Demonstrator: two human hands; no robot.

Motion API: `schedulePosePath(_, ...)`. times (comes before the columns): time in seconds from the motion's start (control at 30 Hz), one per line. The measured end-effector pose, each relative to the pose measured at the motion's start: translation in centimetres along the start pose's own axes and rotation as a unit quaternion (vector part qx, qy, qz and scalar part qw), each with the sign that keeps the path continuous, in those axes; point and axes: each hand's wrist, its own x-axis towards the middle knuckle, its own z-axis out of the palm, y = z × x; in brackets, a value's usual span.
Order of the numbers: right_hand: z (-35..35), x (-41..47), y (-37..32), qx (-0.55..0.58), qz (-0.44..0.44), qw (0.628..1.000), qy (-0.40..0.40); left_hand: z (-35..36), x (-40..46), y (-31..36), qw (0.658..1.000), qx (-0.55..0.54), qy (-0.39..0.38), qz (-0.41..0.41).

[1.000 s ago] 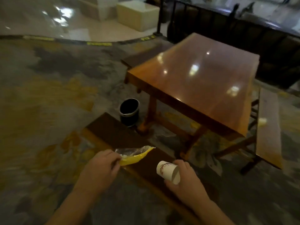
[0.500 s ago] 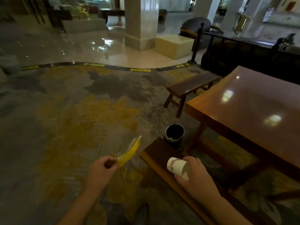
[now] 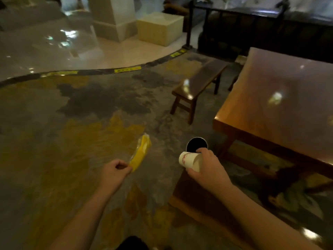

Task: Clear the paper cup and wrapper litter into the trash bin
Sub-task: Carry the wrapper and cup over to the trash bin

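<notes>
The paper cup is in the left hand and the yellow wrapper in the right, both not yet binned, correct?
Not quite: the hands are swapped. The head view shows the paper cup in the right hand and the yellow wrapper in the left hand, neither binned yet.

Two forearms come into the picture from the near edge, one at the left and one at the right. Both are bare as far as the picture shows them: no sleeve, no cuff, no glove. On the wrists there is no watch, band or bracelet to see. The left hand (image 3: 115,171) and the right hand (image 3: 210,167) are also uncovered, and no ring shows on the fingers that can be seen, though the picture is soft and small details are hard to read. At the near edge, between the two arms, there is a dark rounded shape; what it is cannot be told.
</notes>
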Motion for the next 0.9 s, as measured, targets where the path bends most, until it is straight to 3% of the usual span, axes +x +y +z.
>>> schedulePosePath(0.2,2.4,11.1,0.3,0.010,0.153,0.987,0.046,5.3,18.9,5.0,0.993,0.016,-0.103,0.050)
schedulePosePath(0.43,8.5,22.4,2.6,0.097,0.356,0.924,0.099,17.8,36.1,7.3,0.954,0.090,-0.279,0.059)
schedulePosePath(0.63,12.3,26.9,6.0,0.159,0.443,0.877,0.097,29.1,41.3,5.7,0.920,0.109,-0.376,-0.030)
schedulePosePath(0.9,17.0,29.8,14.1,0.173,0.483,0.853,0.093,44.3,43.5,2.8,0.896,0.089,-0.417,-0.127)
